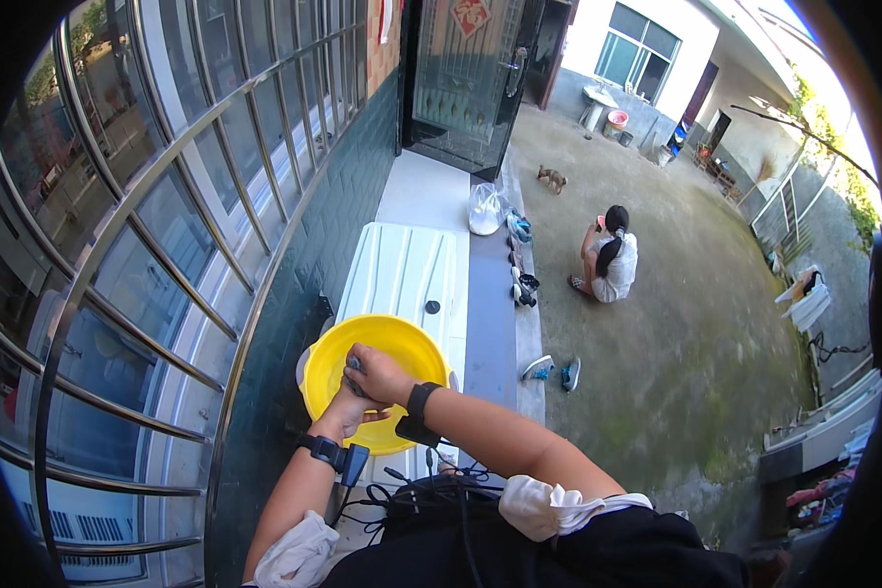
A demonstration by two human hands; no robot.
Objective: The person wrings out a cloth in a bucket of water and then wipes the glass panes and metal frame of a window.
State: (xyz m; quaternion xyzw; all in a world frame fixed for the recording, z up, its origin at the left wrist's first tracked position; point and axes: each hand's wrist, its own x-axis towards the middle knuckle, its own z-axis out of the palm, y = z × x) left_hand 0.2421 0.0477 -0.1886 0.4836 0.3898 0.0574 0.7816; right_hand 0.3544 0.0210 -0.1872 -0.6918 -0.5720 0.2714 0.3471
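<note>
Over a yellow plastic basin (pixel 411 342), my two hands are pressed together. My right hand (pixel 384 376) is on top, its fingers closed around a small grey cloth (pixel 353 365). Just below it, my left hand (pixel 347 413) grips the lower part of the same cloth, some of its fingers stretched out to the right. Most of the cloth is hidden by my hands. The basin rests on a white ribbed lid or panel (pixel 397 268), and a round black cap (pixel 432 307) lies on that surface behind the basin.
Metal window bars (pixel 128 198) curve along my left. A white plastic bag (pixel 486 209) and several shoes (pixel 536 367) line the step at the right. A person (pixel 616 257) squats in the yard, with a small dog (pixel 553 178) beyond. A glass door (pixel 464 81) stands ahead.
</note>
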